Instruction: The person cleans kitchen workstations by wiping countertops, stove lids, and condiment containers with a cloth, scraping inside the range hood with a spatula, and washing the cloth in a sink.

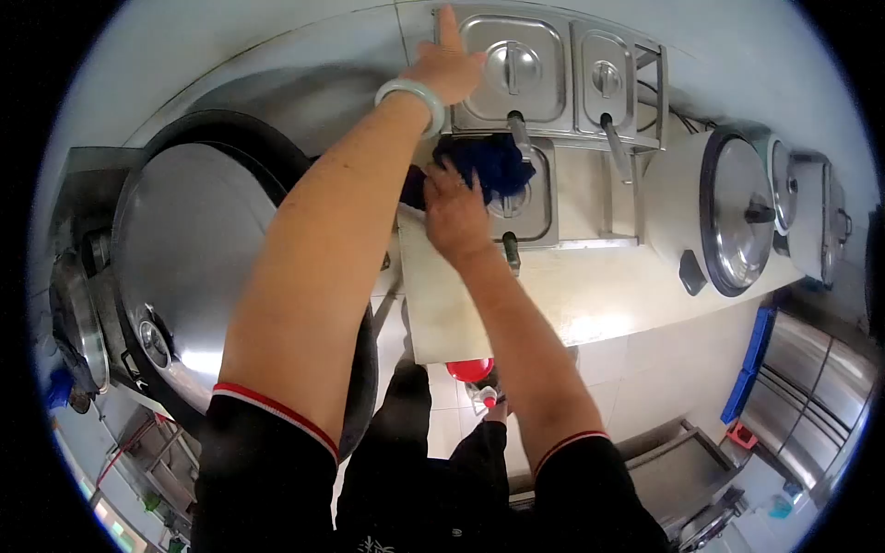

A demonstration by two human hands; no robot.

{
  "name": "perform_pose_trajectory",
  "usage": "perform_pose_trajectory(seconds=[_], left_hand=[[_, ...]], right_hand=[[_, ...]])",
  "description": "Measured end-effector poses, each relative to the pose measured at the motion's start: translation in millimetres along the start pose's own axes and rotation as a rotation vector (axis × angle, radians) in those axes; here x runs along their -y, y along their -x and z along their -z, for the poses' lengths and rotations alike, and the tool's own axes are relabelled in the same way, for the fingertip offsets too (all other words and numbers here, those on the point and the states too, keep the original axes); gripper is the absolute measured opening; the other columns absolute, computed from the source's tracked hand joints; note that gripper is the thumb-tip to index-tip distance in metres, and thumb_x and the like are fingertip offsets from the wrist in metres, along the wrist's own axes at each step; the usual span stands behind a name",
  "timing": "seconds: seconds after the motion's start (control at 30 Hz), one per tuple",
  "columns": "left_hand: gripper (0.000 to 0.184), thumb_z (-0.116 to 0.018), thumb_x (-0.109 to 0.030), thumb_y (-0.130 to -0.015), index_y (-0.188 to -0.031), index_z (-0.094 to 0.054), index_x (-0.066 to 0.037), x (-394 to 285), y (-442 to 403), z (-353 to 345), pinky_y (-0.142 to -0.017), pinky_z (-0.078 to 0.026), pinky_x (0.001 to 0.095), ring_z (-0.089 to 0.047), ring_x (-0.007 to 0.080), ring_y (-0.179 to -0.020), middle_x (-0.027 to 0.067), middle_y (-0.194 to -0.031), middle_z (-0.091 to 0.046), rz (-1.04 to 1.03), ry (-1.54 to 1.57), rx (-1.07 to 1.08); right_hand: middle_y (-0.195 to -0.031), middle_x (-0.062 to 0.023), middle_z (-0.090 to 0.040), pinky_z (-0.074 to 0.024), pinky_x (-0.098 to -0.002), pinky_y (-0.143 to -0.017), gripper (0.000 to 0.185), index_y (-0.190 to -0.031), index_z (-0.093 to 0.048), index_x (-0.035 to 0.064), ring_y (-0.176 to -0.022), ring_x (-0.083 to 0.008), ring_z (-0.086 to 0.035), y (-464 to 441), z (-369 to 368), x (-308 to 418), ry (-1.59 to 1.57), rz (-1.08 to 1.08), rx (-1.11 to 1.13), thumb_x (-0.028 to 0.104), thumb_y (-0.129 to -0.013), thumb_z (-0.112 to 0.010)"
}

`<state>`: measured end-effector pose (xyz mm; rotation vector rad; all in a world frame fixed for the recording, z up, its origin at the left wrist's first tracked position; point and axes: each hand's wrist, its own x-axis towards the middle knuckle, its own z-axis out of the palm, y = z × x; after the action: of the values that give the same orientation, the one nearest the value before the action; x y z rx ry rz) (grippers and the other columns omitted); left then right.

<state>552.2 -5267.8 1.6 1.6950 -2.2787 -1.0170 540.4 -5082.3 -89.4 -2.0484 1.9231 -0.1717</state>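
My left hand (446,70), with a pale bracelet at the wrist, is raised at the left edge of the steel container rack (651,92). Its index finger points up and its thumb sticks out to the right, with nothing visible in it. Lower down, my right hand (456,207) presses and grips a bunched dark blue cloth (498,164). That cloth covers part of a lidded steel container (542,198) in the front row. Behind it are a large square lid (539,69) and a narrower lid (605,81); ladle handles stick out toward me.
A large round metal lid (198,249) on a dark-rimmed pan fills the left side. To the right on the pale counter (590,304) stand a big lidded pot (678,198) and further cookers. A red round object (470,370) is below the counter's front edge.
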Motion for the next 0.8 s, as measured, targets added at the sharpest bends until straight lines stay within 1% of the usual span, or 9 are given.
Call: perform_pose_trajectory(seconds=[0.07,0.2,0.3,0.37,0.47,0.57,0.67,0.73,0.8], left_hand=[[0.083,-0.044,-0.043,-0.099,-0.153,0.012,-0.013,4.4,-6.0,-2.9,-0.114,-0.025,0.0539,-0.032,0.0539,-0.134,0.0428,-0.144,-0.023,-0.012,0.009,-0.012],[0.083,-0.044,-0.042,-0.099,-0.153,0.012,-0.013,8.3,-10.6,-5.6,-0.114,-0.025,0.0534,-0.031,0.054,-0.135,0.043,-0.144,-0.023,-0.014,0.028,-0.016],[0.083,-0.043,-0.042,-0.099,-0.152,0.013,-0.013,4.0,-8.1,-1.9,-0.115,-0.024,0.053,-0.029,0.0533,-0.136,0.043,-0.145,-0.022,0.02,0.033,0.016],[0.083,-0.043,-0.042,-0.099,-0.152,0.014,-0.014,5.0,-6.8,-2.6,-0.115,-0.024,0.0533,-0.029,0.0533,-0.136,0.043,-0.145,-0.022,0.014,0.049,0.019],[0.082,-0.042,-0.041,-0.1,-0.152,0.015,-0.015,13.0,-12.0,-8.2,-0.114,-0.025,0.0539,-0.029,0.053,-0.136,0.0427,-0.145,-0.021,-0.034,0.059,-0.006],[0.083,-0.044,-0.04,-0.099,-0.152,0.015,-0.016,8.1,-7.1,-4.4,-0.114,-0.025,0.0544,-0.03,0.0517,-0.136,0.0419,-0.146,-0.021,-0.021,0.058,-0.006],[0.084,-0.047,-0.039,-0.098,-0.153,0.013,-0.016,-0.6,-5.9,-0.1,-0.114,-0.025,0.0538,-0.03,0.0499,-0.137,0.0412,-0.147,-0.021,0.046,0.063,0.022],[0.085,-0.048,-0.038,-0.098,-0.153,0.011,-0.016,0.0,-6.6,-1.9,-0.115,-0.024,0.0531,-0.031,0.0493,-0.137,0.0408,-0.147,-0.02,0.06,0.053,0.032],[0.084,-0.05,-0.036,-0.097,-0.154,0.008,-0.015,6.7,-13.8,-8.5,-0.113,-0.028,0.0516,-0.035,0.0482,-0.135,0.0413,-0.145,-0.023,0.03,0.115,-0.015]], right_hand=[[-0.135,-0.0112,-0.054,-0.0252,-0.054,-0.113,0.032,-0.115,-0.065,0.0012,-0.137,-0.025,-0.039,16.7,-6.6,9.7,-0.111,-0.033,-0.172,0.014,-0.09,-0.049],[-0.133,-0.0131,-0.055,-0.026,-0.0534,-0.113,0.031,-0.113,-0.064,-0.0003,-0.133,-0.0268,-0.045,58.8,-14.6,14.7,-0.124,0.021,-0.209,0.009,-0.086,-0.051],[-0.122,-0.0123,-0.06,-0.034,-0.0482,-0.107,0.03,-0.108,-0.063,-0.002,-0.125,-0.0291,-0.051,81.5,-8.9,24.1,-0.186,0.012,-0.252,0.002,-0.079,-0.054],[-0.118,-0.0137,-0.06,-0.0379,-0.0438,-0.104,0.035,-0.108,-0.062,-0.002,-0.122,-0.032,-0.053,102.8,2.7,25.0,-0.419,-0.047,-0.182,-0.005,-0.074,-0.055],[-0.11,-0.0191,-0.063,-0.0453,-0.0396,-0.097,0.048,-0.112,-0.06,0.0012,-0.109,-0.0374,-0.059,147.2,36.4,25.1,-0.86,-0.273,-0.197,-0.015,-0.069,-0.047],[-0.113,-0.0144,-0.065,-0.0416,-0.033,-0.102,0.06,-0.113,-0.061,0.0007,-0.111,-0.0245,-0.061,202.2,86.4,7.0,-1.131,-0.493,-0.132,-0.016,-0.06,-0.037],[-0.114,-0.013,-0.064,-0.0459,-0.0365,-0.101,0.049,-0.114,-0.061,-0.0015,-0.112,-0.0221,-0.059,229.8,98.5,-26.4,-1.526,-0.787,-0.495,-0.011,-0.072,-0.038],[-0.117,-0.0125,-0.063,-0.0475,-0.0365,-0.098,0.037,-0.114,-0.062,-0.0013,-0.112,-0.0245,-0.059,211.9,95.5,-43.4,-1.582,-0.73,-0.743,-0.006,-0.08,-0.048],[-0.116,-0.0114,-0.061,-0.0456,-0.0387,-0.099,0.039,-0.111,-0.063,0.0019,-0.112,-0.0292,-0.057,176.7,76.0,-70.3,-1.017,-0.559,-0.776,-0.01,-0.075,-0.053]])
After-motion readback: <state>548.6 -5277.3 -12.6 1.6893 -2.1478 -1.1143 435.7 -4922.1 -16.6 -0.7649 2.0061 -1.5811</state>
